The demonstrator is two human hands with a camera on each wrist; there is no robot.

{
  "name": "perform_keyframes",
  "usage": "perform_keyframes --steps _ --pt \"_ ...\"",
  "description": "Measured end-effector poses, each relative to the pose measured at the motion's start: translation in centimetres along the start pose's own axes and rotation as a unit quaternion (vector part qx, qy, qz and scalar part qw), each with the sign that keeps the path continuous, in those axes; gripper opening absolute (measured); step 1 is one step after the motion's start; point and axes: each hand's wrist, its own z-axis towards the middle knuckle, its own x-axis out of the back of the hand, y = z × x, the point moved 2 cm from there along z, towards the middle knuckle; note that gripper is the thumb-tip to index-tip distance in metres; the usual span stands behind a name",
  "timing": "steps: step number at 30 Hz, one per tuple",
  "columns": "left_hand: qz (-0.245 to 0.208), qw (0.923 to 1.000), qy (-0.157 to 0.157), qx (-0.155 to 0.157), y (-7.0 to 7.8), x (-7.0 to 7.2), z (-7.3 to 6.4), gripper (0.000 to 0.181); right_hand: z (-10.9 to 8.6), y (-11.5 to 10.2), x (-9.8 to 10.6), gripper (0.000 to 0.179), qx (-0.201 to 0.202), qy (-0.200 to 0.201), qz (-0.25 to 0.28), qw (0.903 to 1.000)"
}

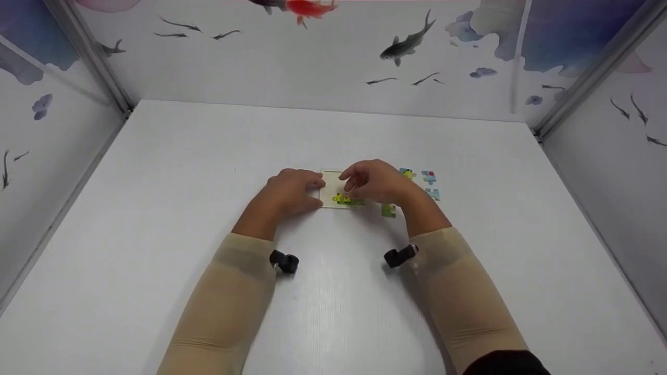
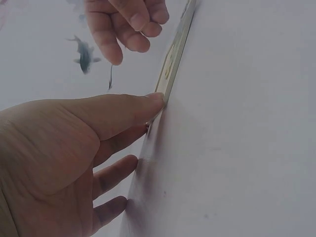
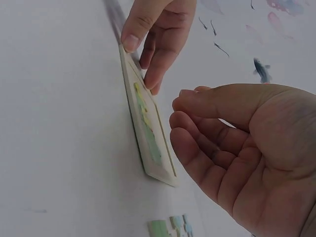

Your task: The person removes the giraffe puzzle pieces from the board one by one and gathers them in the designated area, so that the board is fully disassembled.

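A pale shallow puzzle tray lies on the white table, with joined yellow and green jigsaw pieces along its near side. My left hand holds the tray's left end, thumb at the near corner and fingertips farther along the edge. Over the tray's right half hovers my right hand, its fingers loosely bent. In the right wrist view, nothing shows between that hand's thumb and fingers, which stand apart from the tray. Right of the tray lies a loose green piece, partly beside my right wrist.
More loose pieces lie right of my right hand: a yellow and blue one, one with a red spot and a light blue one. Printed panels with fish enclose the table at the back and sides.
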Motion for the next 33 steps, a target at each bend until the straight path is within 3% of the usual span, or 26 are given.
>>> perform_keyframes --steps 8,26,33 --pt "0.006 0.9999 0.007 -0.011 -0.1 0.0 -0.1 0.053 0.3 1.2 -0.9 0.035 -0.010 -0.002 -0.016 0.9998" --pt "0.003 0.9998 0.011 -0.013 -0.1 -0.1 0.0 0.052 0.4 0.9 -1.6 0.040 -0.017 -0.008 -0.069 0.9975" --pt "0.007 0.9998 0.009 -0.017 -0.1 0.0 0.0 0.052 0.3 1.3 -1.2 0.034 0.024 -0.008 -0.070 0.9972"
